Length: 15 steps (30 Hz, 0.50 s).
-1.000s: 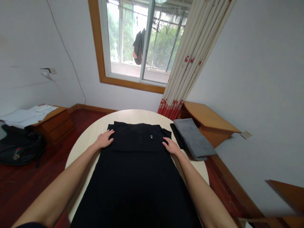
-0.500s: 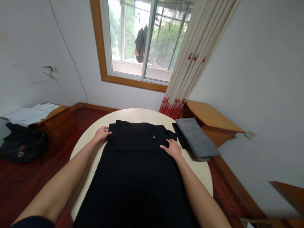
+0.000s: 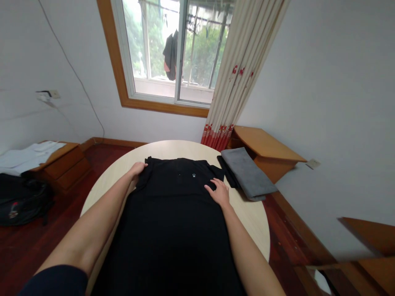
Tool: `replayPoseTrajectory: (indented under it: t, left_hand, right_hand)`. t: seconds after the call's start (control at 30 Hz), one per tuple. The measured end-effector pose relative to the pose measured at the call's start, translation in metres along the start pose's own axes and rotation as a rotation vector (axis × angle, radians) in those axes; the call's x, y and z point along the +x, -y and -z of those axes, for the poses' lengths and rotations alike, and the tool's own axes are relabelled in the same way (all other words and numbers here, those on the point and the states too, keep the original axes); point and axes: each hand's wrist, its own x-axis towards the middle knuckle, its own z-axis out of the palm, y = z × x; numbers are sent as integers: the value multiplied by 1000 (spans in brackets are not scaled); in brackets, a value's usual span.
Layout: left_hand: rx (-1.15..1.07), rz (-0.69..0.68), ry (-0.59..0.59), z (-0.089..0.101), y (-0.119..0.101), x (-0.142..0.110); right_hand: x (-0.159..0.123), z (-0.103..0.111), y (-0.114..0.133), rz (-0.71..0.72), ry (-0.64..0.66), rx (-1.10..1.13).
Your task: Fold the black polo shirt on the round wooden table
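Sleeve (image 3: 143, 177) lifted, pinched in left hand (image 3: 138, 168); right hand (image 3: 221, 192) splayed on shirt (image 3: 169, 181); drawers (image 3: 66, 169) closed.

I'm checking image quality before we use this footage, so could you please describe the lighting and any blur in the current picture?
Head view: bright daylight partly washes out the window; the black garment sinks into near-featureless darkness toward the bottom edge; its small white mark stands out; the brown panel at lower right looks soft.
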Motion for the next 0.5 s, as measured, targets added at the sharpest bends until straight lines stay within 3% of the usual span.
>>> replayPoseTrajectory:
  t: [0.13, 0.27, 0.4, 0.5]
  left_hand:
    - [-97, 64, 81, 8, -8, -7]
    - [-114, 25, 95, 24, -10, -12]
    - [21, -40, -124, 50, -11, -11]
    - [368, -185, -349, 61, -9, -18]
  right_hand:
    - [1, -2, -4, -1, -11, 37]
    - [2, -4, -7, -7, -14, 65]
    - [2, -4, -7, -21, -11, 73]
    - [2, -4, -7, -23, -16, 77]
